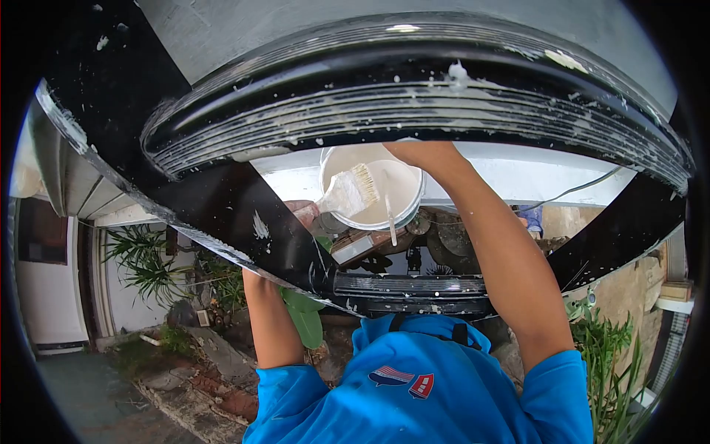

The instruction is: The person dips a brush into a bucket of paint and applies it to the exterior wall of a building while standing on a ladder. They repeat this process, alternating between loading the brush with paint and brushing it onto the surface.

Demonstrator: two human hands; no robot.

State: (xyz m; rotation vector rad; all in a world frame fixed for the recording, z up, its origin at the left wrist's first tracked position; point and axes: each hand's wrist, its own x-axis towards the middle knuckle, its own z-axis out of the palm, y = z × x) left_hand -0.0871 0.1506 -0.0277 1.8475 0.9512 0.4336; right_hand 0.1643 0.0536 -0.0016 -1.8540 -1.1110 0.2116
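The paint bucket [411, 213], taken as reference, stands beyond the ladder frame and holds pale paint. The paintbrush [346, 194], flat and heavily coated, lies tilted across the bucket's left side, bristles over the paint. A thin stick [390, 211] reaches from the paint over the near rim.

The right forearm [492, 222] runs up and inward from right of the bucket, elbow bent. The right hand [418, 152] is at the bucket's far right rim, mostly behind the upper ladder step [414, 111]; its grip cannot be determined.

The left forearm [274, 322] rises near-left of the bucket and passes behind the left ladder rail [237, 214]. The left hand is largely concealed there; the reddish part at the brush's outer end may be handle or fingers, so its grip is also undetermined.

The upper step bears white splashes and smears. The lower ladder step [407, 288] lies between bucket and blue shirt [436, 377]. Spiky-leaved plants [140, 259] grow well left of the bucket.
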